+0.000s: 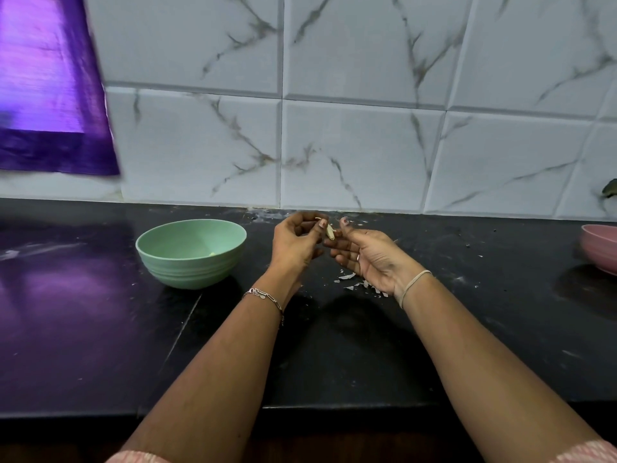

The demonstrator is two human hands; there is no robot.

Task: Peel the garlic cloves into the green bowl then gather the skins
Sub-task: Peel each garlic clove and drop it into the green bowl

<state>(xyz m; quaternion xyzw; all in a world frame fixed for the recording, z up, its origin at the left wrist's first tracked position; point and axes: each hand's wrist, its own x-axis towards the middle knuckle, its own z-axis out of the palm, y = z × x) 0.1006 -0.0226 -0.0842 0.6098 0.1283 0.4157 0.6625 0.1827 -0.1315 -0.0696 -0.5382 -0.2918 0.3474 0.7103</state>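
though it blurs, the garlic clove [330, 232] seems pale.

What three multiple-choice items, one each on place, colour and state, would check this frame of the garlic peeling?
1. Where does the green bowl stand?
A) right of the right hand
B) left of the left hand
C) between the two hands

2. What colour is the bowl at the right edge?
A) blue
B) yellow
C) pink

3. The garlic clove is:
A) pinched at the fingertips of both hands
B) lying in the green bowl
C) lying loose, untouched

Answers:
1 B: the left hand is the one next to it.
2 C: its pink wall shows at the frame edge.
3 A: the left hand and right hand meet on it.
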